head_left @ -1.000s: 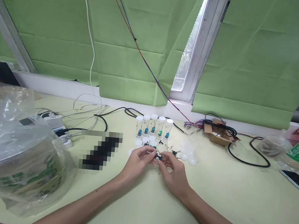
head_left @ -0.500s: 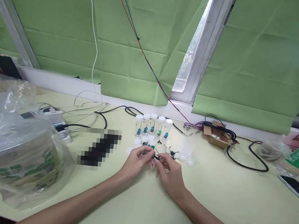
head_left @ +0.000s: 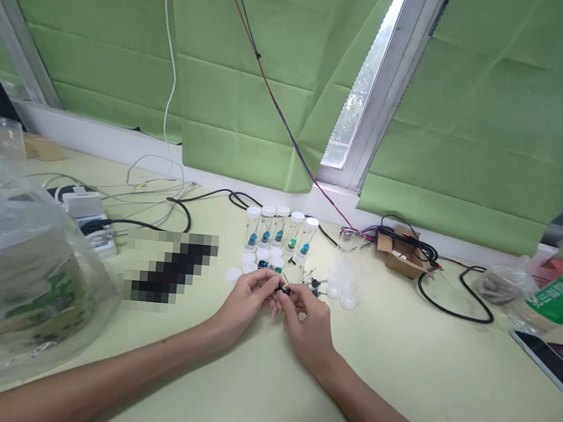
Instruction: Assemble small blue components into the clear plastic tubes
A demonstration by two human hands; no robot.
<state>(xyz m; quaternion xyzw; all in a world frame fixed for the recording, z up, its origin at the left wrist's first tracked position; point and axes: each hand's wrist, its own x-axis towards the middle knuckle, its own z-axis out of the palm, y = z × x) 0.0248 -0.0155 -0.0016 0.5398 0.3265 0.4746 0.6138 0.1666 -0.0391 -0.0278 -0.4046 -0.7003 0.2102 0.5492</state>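
My left hand (head_left: pixel 253 296) and my right hand (head_left: pixel 307 318) meet above the table, fingertips pinched on a small black part (head_left: pixel 282 290). Its exact kind is too small to make out, and the fingers cover some of it. Just beyond, several clear tubes with white caps (head_left: pixel 280 230) stand in a row, each with a blue or green piece and thin wires inside. Small white caps (head_left: pixel 249 261) and a green piece (head_left: pixel 279 270) lie between the tubes and my left hand. Loose black pieces with thin leads (head_left: pixel 315 284) are scattered past my right hand.
Clear empty tubes (head_left: pixel 342 279) lie right of the loose pieces. A small cardboard box with cables (head_left: pixel 403 258) stands at the back. A large bagged tub (head_left: pixel 22 300) fills the left side, near a power strip (head_left: pixel 97 228). A phone (head_left: pixel 546 365) lies at the right edge.
The whole view has shifted a little, so the table things appear further left. Both hands keep their pinch on the black part, which appears slightly turned.
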